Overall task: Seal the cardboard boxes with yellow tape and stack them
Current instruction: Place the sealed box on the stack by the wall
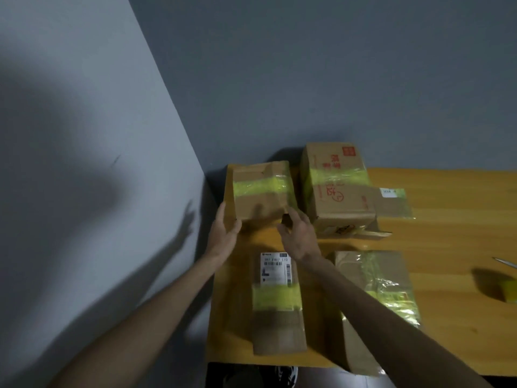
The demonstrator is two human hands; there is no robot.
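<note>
Boxes, cardboard, taped in yellow, spread on a wooden table (447,247) set into a grey-walled corner.

Small box (261,189): far left corner of the table, one yellow band across its top, near edge raised off the tabletop. Left hand (223,233): fingers straight and spread, palm pressed to the box's left near corner. Right hand (298,233): fingers loosely curved at the box's right near corner, thumb beneath; contact with the cardboard looks likely, but a firm grip cannot be confirmed. Neither hand is closed into a fist.

Large box (337,189): just right of the small box, against the back wall, red print on top, yellow band around its middle. It sits on a flatter box (391,204) that sticks out to the right and bears a small white sticker.

Labelled box (277,301): long and narrow, near the table's front edge, white shipping label at its far end, yellow band across the middle.

Flat box (375,292): right of the labelled box, partly under the right forearm, covered in crinkled yellow tape.

Tape roll (509,289): yellow, at the right frame edge, blurred.

Thin metal tool (505,262): beyond the roll; kind cannot be told.
</note>
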